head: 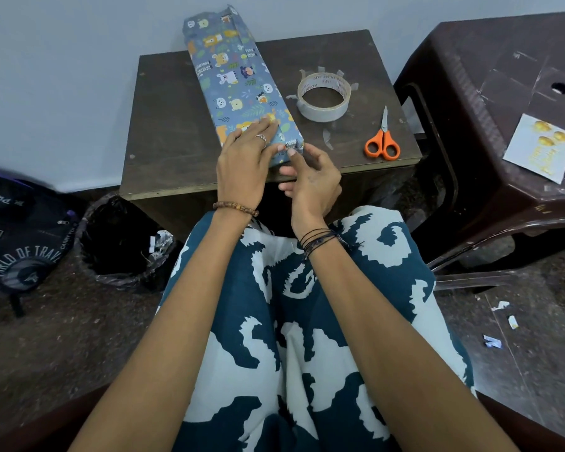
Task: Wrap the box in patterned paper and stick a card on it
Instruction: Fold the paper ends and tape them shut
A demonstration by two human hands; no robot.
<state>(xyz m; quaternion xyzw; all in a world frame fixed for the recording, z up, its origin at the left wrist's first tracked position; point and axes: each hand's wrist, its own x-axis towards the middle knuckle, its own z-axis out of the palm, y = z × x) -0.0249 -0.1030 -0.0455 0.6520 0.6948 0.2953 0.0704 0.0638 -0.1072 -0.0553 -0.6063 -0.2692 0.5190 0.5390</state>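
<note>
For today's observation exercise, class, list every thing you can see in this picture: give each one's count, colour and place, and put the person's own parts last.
wrapped box: one, blue-grey animal-patterned paper, lying on the small table
small table: one, dark brown, against the wall
tape roll: one, clear, right of the box, cut strips stuck round it
scissors: one, orange handles, right of the tape roll
card: one, pale with gold print, on the plastic stool
plastic stool: one, dark brown, at right
bin: one, black liner, on the floor at left
backpack: one, black, far left
paper scraps: several, white, floor at right
left hand: flat on the box's near end
right hand: fingertips at the box's near edge
</note>
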